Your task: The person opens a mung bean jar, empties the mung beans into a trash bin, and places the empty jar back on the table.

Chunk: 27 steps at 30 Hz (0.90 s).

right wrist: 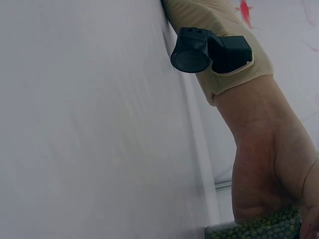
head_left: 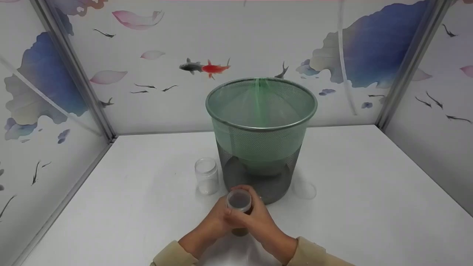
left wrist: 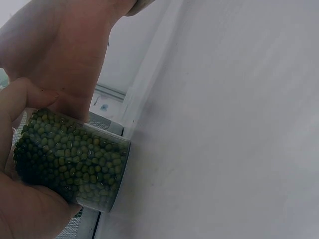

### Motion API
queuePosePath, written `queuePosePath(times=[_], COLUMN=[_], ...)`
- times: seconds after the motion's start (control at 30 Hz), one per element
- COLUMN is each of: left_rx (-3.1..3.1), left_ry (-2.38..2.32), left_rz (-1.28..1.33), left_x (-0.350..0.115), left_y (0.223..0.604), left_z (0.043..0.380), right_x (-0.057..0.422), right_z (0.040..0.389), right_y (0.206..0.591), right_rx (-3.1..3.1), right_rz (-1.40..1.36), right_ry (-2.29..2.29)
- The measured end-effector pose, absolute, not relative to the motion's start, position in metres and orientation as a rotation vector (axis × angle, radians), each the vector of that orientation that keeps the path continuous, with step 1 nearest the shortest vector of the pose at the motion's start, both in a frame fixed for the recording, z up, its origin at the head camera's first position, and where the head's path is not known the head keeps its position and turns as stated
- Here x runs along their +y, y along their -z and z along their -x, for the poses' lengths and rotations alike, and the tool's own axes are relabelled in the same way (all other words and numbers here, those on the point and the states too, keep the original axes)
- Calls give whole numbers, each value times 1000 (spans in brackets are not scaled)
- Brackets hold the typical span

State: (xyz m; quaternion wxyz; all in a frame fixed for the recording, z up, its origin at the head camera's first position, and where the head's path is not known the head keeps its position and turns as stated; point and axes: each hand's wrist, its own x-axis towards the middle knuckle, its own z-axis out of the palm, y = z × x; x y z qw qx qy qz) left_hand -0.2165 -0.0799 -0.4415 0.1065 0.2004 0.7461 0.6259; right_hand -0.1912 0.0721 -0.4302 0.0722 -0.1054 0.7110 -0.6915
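Both hands grip a clear jar of green mung beans [left wrist: 75, 159], upright near the table's front. My left hand [head_left: 218, 218] wraps its left side and my right hand [head_left: 263, 218] its right side, fingers curled round it. From above, its translucent round top [head_left: 239, 200] shows between the hands; I cannot tell whether a lid is on. In the right wrist view the beans [right wrist: 259, 226] show at the bottom edge, and the left forearm bears a black camera [right wrist: 214, 50]. Just beyond the hands stands a mesh wastebasket [head_left: 255, 184] with a green liner [head_left: 258, 144].
Left of the wastebasket a second clear jar [head_left: 207, 177] stands upright, with no contents visible. A clear round disc, like a lid [head_left: 305, 190], lies to its right. Printed white panels [head_left: 159, 107] enclose the white table [head_left: 111, 207] at back and sides.
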Motion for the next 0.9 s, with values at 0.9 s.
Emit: queuePosePath(times=[0.9], left_rx=[2194], left_ry=[-1831], left_rz=[-584], left_x=[-81], left_y=[440], left_z=[216], right_x=[72], right_z=[192], right_y=[431], right_rx=[2127], right_rz=[302], right_ry=[2118])
